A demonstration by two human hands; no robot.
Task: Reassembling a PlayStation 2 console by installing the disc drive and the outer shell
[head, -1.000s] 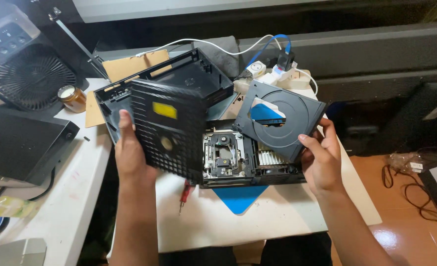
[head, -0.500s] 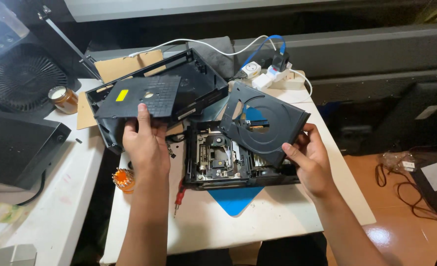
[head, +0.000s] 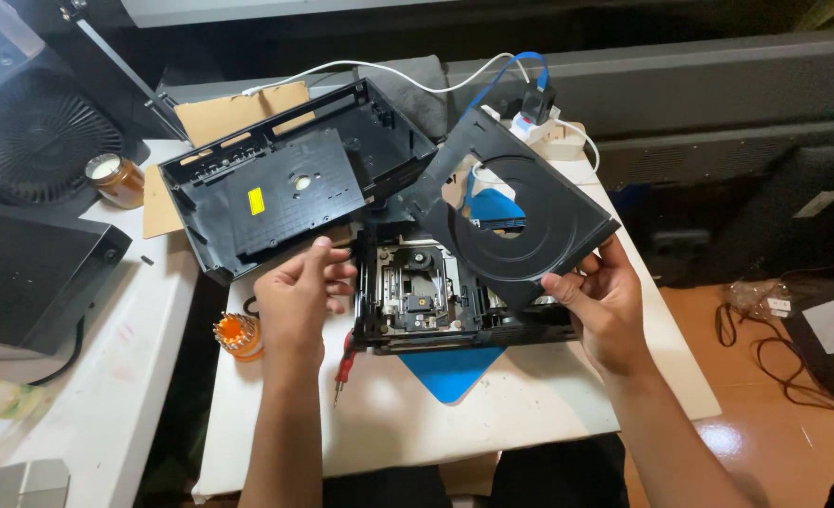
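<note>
While the right hand point(head: 605, 306) grips the lower edge of the black disc tray point(head: 511, 212) and holds it up, tilted, over the back right part of the white worktop point(head: 492, 423), the left hand point(head: 294, 296) has let go of the black cover point(head: 280, 188). A moment ago that hand held the cover up in the air; now the cover lies flat near the back left corner of the worktop, with a yellow sticker showing on it. The left hand is loose and half open, its fingers just beside the near edge of the cover and close to the open drive point(head: 426, 292). The drive sits in the middle of the worktop with its little metal parts showing, so its inside is now bare and easy to reach. A blue cloth point(head: 450, 372) peeks out under it. A red screwdriver point(head: 343, 362) lies near the left hand, and an orange bit holder point(head: 238, 334) stands by the left edge.
</note>
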